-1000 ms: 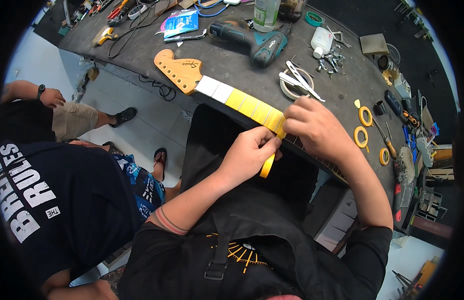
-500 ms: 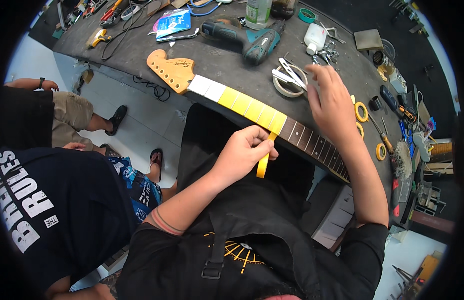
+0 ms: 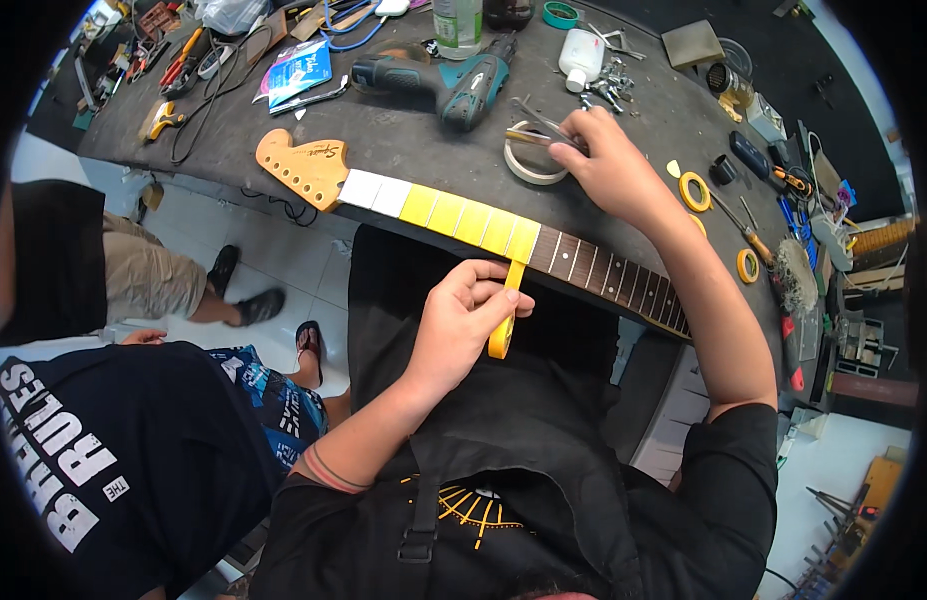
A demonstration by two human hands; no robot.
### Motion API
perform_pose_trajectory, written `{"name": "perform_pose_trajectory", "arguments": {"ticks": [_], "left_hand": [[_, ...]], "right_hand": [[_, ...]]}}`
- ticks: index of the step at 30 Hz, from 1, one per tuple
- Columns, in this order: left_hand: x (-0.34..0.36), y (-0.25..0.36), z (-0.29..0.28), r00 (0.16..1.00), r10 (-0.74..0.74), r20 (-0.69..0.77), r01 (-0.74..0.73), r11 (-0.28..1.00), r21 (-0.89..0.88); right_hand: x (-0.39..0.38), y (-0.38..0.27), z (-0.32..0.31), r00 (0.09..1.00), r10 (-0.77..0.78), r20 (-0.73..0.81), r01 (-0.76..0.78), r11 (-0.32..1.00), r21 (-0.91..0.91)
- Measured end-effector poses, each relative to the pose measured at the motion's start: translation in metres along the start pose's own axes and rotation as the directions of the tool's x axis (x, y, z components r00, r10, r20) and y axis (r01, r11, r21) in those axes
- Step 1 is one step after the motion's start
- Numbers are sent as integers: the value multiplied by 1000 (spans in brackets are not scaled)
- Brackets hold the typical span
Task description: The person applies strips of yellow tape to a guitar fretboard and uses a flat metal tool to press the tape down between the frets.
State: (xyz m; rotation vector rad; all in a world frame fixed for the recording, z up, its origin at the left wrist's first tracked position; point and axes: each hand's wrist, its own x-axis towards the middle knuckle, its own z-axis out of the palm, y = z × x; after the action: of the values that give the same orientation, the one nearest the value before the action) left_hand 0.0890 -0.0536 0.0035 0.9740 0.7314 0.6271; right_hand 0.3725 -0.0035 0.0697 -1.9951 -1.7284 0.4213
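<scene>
A guitar neck lies along the table's near edge. Its wooden headstock [image 3: 308, 170] is at the left, and its dark fretboard [image 3: 603, 270] runs to the right. White tape [image 3: 375, 193] covers the frets by the headstock, followed by several strips of yellow tape [image 3: 468, 222]. My left hand [image 3: 458, 315] pinches a yellow tape roll [image 3: 500, 342] below the neck; its strip reaches up to the last taped fret. Beyond the neck, my right hand [image 3: 613, 165] closes on a slim two-armed metal tool [image 3: 545, 122] above a pale tape roll [image 3: 535, 172].
A cordless drill [image 3: 458, 85] lies behind the neck, near a white bottle [image 3: 580, 58] and loose metal hardware [image 3: 611, 85]. Yellow tape rolls [image 3: 694, 190] and a wooden-handled tool [image 3: 755, 240] lie at the right. Another person in a dark shirt [image 3: 173, 450] is close at my left.
My right hand has moved down to the slim metal tool on the pale tape roll and closed on it. My left hand keeps its pinch on the yellow tape. The whole view has shifted.
</scene>
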Motion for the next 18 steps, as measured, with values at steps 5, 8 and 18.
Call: {"name": "perform_pose_trajectory", "arguments": {"ticks": [5, 8, 18], "left_hand": [[-4, -6, -8, 999, 14, -35, -14, 1000, 1], [-3, -5, -1, 999, 42, 5, -43, 999, 23], [-5, -6, 2, 997, 76, -31, -73, 993, 87]], "right_hand": [[-62, -44, -14, 987, -106, -117, 126, 976, 178], [-110, -56, -9, 980, -154, -128, 173, 971, 162], [-147, -59, 18, 934, -341, -102, 332, 939, -93]]}}
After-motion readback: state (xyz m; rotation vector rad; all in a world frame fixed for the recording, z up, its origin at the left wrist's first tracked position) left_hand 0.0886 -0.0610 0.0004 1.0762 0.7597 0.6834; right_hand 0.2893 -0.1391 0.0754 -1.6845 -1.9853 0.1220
